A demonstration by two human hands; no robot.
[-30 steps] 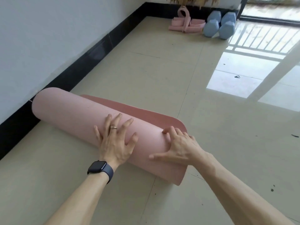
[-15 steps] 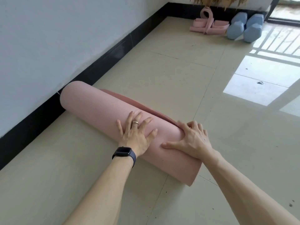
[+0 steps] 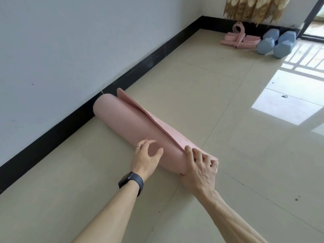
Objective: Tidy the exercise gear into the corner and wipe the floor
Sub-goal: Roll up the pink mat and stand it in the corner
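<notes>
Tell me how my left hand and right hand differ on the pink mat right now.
The left hand has relaxed, spread fingers at the near side of the rolled pink mat; the right hand curls round the roll's end, fingers over the loose flap. The left hand wears a ring, with a dark watch at its wrist; the right hand is bare. Both are at the mat's near end.

Rolled mat (image 3: pixel 136 127): matt pink foam, smooth. Floor (image 3: pixel 201 95): glossy beige tile, reflective. Dumbbells (image 3: pixel 275 43), 1 o'clock: matt blue coating. Skirting (image 3: pixel 140 67): glossy black.
</notes>
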